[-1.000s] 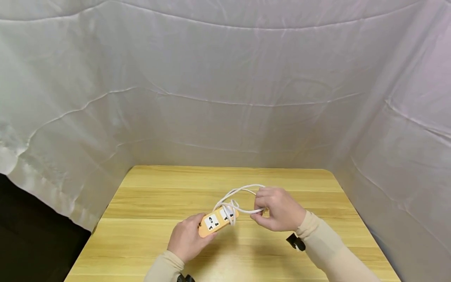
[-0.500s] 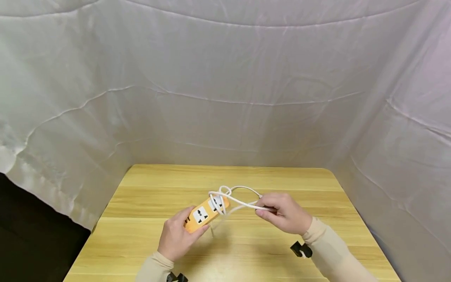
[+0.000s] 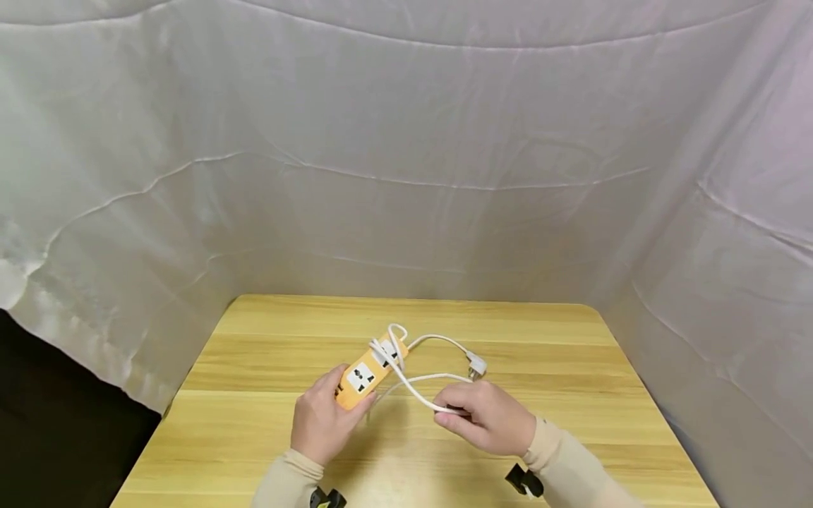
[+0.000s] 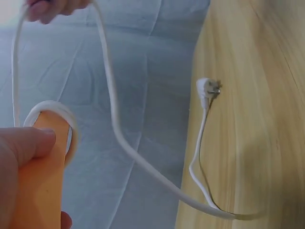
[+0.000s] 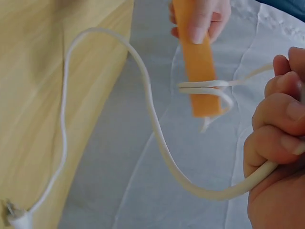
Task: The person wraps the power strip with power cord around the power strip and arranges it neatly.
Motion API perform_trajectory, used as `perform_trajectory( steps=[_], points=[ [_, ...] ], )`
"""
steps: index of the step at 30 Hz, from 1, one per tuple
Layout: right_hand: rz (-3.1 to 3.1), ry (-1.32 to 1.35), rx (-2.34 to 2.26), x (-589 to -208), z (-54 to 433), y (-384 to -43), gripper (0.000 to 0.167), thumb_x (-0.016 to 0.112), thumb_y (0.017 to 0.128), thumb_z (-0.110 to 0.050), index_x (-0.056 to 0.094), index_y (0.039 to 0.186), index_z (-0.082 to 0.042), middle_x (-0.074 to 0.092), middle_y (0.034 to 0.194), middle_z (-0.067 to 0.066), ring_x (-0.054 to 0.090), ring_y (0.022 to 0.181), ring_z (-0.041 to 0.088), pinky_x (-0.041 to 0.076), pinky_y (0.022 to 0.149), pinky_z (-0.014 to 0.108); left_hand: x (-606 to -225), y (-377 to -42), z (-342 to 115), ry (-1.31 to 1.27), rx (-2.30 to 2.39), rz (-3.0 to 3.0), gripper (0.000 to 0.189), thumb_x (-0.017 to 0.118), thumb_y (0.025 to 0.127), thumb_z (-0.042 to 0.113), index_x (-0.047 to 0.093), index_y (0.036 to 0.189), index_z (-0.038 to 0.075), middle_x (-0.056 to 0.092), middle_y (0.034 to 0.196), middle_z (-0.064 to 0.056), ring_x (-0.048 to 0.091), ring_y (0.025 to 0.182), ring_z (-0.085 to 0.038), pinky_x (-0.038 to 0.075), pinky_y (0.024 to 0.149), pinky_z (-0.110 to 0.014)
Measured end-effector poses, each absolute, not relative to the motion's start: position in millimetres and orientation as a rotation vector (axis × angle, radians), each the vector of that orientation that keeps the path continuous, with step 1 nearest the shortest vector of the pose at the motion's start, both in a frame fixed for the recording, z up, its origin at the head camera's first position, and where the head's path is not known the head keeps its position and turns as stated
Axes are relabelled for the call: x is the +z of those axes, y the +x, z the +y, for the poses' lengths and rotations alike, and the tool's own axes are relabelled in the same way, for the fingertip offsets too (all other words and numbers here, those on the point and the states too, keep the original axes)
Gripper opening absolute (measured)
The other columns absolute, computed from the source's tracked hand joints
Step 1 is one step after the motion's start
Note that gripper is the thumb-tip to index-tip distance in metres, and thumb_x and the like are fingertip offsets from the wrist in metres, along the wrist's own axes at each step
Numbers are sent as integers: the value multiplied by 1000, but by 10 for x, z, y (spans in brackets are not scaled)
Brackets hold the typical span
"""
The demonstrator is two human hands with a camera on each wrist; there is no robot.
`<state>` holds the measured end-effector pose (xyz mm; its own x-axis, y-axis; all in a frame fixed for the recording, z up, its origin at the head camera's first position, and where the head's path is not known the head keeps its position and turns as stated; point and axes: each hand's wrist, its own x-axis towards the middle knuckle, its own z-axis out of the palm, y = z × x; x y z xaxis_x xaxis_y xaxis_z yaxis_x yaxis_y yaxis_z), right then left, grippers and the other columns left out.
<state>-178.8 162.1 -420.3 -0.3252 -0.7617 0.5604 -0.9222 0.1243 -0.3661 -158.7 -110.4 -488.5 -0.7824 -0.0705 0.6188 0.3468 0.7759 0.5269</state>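
Observation:
An orange power strip (image 3: 373, 369) with white socket faces is gripped at its near end by my left hand (image 3: 325, 421), held tilted above the table. White cord (image 3: 416, 392) loops around the strip's far end. My right hand (image 3: 489, 419) holds the cord in curled fingers, to the right of the strip; the right wrist view shows the cord (image 5: 221, 193) leaving that fist (image 5: 281, 129). The cord's free end runs to a white plug (image 3: 476, 364), which lies on the table behind the right hand. Metal prongs show on the plug (image 4: 208, 88) in the left wrist view.
The wooden table (image 3: 267, 339) has rounded far corners. Grey fabric curtains (image 3: 406, 233) hang behind it and along both sides. A dark area (image 3: 63, 416) lies beyond the table's left edge. Black wrist mounts (image 3: 524, 481) sit below both sleeves.
My right hand has drawn the cord nearer to me and slightly left. The plug has come into sight on the table. The strip, still in my left hand, has shifted left and tilted more steeply.

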Motion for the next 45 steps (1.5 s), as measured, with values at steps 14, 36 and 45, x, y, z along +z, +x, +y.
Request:
perform_trajectory(
  steps=[14,36,45],
  points=[
    [-2505,1653,1346,-4522,1665,-1633,19,42,102,-5,56,100,-17,48,62,-8,42,51,-12,40,44,9,-4729,-1542,-1133,-265,-979,-2291,55,89,65,33,65,108,8,65,80,2,53,62,-4,43,50,-19],
    [-2597,1672,1455,-4854,1552,-1716,19,36,104,-8,54,100,-13,64,75,3,63,68,5,52,62,19,-4509,-1403,-988,-521,-1071,-2239,55,89,65,36,67,110,11,69,96,1,59,72,-4,46,56,-14],
    [-2671,1553,1563,-4987,1511,-1816,19,35,104,-6,55,106,-9,65,89,6,66,79,6,53,72,21,-4456,-1367,-961,-618,-1112,-2232,52,85,71,36,65,112,12,68,95,0,59,71,-7,47,56,-16]
  ],
)
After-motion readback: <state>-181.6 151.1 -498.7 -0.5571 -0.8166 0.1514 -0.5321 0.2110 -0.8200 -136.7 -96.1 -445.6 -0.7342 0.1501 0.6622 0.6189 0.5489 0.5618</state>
